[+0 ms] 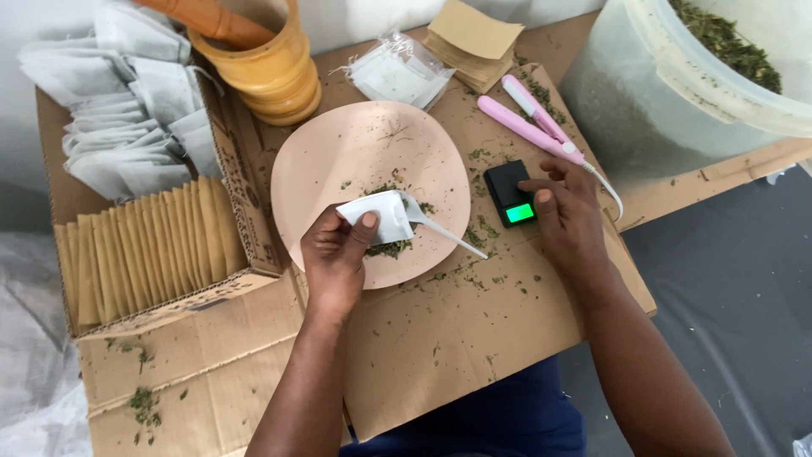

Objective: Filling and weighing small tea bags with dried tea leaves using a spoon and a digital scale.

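Observation:
My left hand [337, 254] holds a small white paper tea bag [379, 215] over a round pink plate [338, 161] that carries a little heap of dried green herb [391, 247]. A white plastic spoon [444, 233] lies on the plate beside the bag, its handle pointing right. My right hand [568, 216] rests on a small black pocket scale [510, 193] with a lit green display, the thumb by the display. Both sit on a brown cardboard sheet [440, 338] scattered with herb crumbs.
A cardboard box [245, 203] at left holds brown envelopes and white tea bags. A wooden mortar with pestle [266, 63] stands behind the plate. A pink heat sealer [533, 123], a stack of brown sachets [475, 42] and a large plastic tub of herb [677, 76] lie at right.

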